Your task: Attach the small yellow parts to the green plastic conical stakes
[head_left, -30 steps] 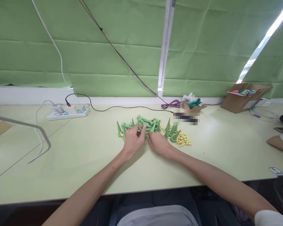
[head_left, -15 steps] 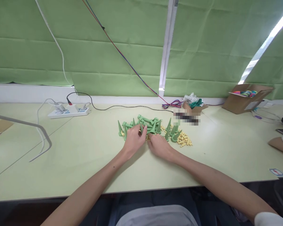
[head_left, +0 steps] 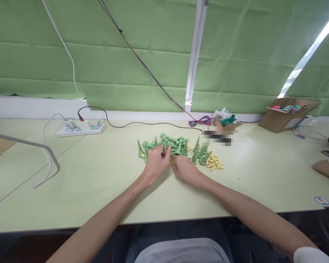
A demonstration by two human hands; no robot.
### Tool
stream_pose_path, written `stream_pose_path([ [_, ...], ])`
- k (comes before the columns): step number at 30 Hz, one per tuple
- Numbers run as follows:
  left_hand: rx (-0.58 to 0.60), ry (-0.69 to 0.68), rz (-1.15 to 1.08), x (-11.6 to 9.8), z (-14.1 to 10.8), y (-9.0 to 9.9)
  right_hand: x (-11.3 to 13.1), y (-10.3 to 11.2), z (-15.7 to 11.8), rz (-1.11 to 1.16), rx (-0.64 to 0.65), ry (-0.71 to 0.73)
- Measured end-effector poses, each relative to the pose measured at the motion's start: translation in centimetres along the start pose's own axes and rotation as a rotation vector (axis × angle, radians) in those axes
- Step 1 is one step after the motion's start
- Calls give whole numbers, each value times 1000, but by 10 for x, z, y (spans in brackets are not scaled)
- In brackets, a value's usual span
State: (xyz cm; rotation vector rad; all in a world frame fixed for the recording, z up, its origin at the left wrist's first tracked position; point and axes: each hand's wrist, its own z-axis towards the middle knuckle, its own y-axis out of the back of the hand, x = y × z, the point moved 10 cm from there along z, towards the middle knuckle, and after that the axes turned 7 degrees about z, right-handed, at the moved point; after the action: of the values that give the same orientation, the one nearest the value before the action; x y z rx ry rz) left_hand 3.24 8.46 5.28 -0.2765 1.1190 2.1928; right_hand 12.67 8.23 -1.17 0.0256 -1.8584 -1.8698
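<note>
Several green plastic cone-shaped spikes (head_left: 170,138) lie in a heap on the table, with a few others standing upright on their wide ends. My left hand (head_left: 155,161) is closed at the near side of the heap, a green spike (head_left: 165,149) between its thumb and fingers. Close beside it, my right hand (head_left: 186,170) rests low with its fingers curled together; whatever they grip is hidden. Small yellow plastic pieces (head_left: 216,163) are scattered right of the upright spikes, and some show under the heap near my fingers.
A white power strip (head_left: 80,129) with plugs sits at the back left, near a bent grey bar (head_left: 50,153). Along the back are coiled wires (head_left: 204,121), a small open carton (head_left: 228,128) and a larger cardboard box (head_left: 286,118). Another person's arm (head_left: 326,170) rests at the right.
</note>
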Motion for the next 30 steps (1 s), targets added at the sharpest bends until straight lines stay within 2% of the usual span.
stream_pose_path([
  [30, 18, -15, 16, -1, -1, -4, -10, -4, 0, 130, -103, 7],
])
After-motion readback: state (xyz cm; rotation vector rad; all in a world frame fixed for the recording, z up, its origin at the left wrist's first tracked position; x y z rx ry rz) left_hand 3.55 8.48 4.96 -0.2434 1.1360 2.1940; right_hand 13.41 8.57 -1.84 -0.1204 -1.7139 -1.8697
